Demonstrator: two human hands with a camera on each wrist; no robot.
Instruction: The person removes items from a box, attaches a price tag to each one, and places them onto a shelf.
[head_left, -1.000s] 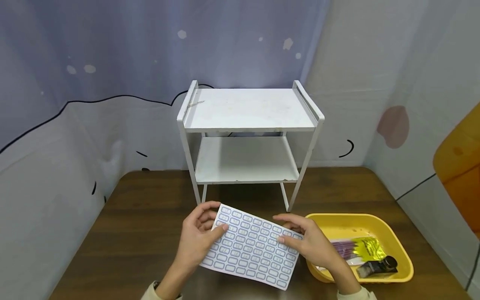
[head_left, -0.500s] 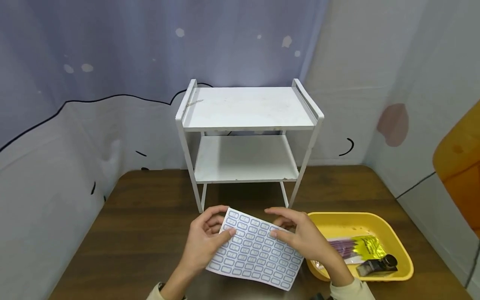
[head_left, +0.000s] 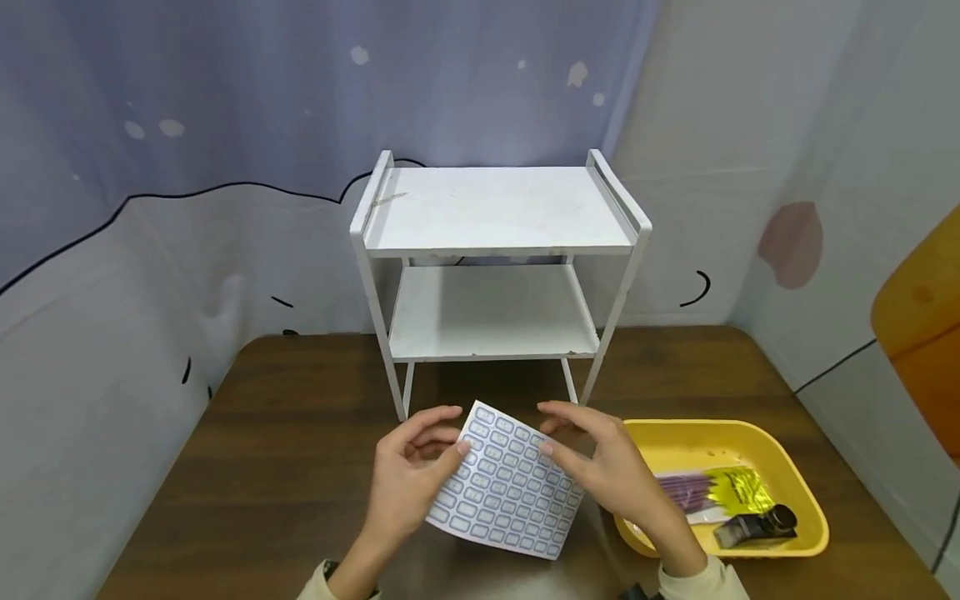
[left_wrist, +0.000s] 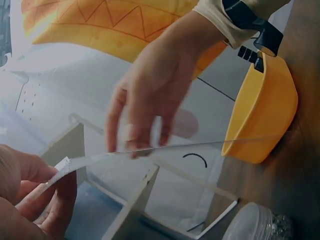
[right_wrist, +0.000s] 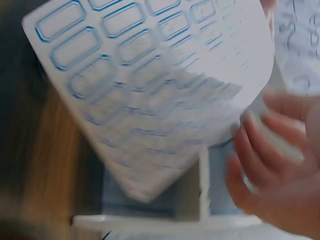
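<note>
A white sheet of blue-bordered sticker labels (head_left: 506,487) is held tilted over the table. My left hand (head_left: 412,471) pinches its upper left edge, with the thumb on the printed face. In the left wrist view the sheet (left_wrist: 75,165) shows nearly edge-on, leading away from the left fingers. My right hand (head_left: 603,458) is at the upper right edge, its thumb tip overlapping the border and its other fingers loosely bent above. In the right wrist view the right hand (right_wrist: 280,155) is blurred, fingers spread beside the sheet's edge.
A white two-tier shelf (head_left: 495,208) stands behind the hands on the brown wooden table (head_left: 285,442). At right, a yellow tray (head_left: 697,433) holds a purple-and-yellow packet (head_left: 708,492) and a dark-capped bottle (head_left: 757,527). The left wrist view shows part of a clear jar (left_wrist: 252,225).
The sheet has turned and its right side has swung in. The left hand has shifted slightly right; the right hand has moved from the sheet's right end towards its upper edge, losing its pinch.
</note>
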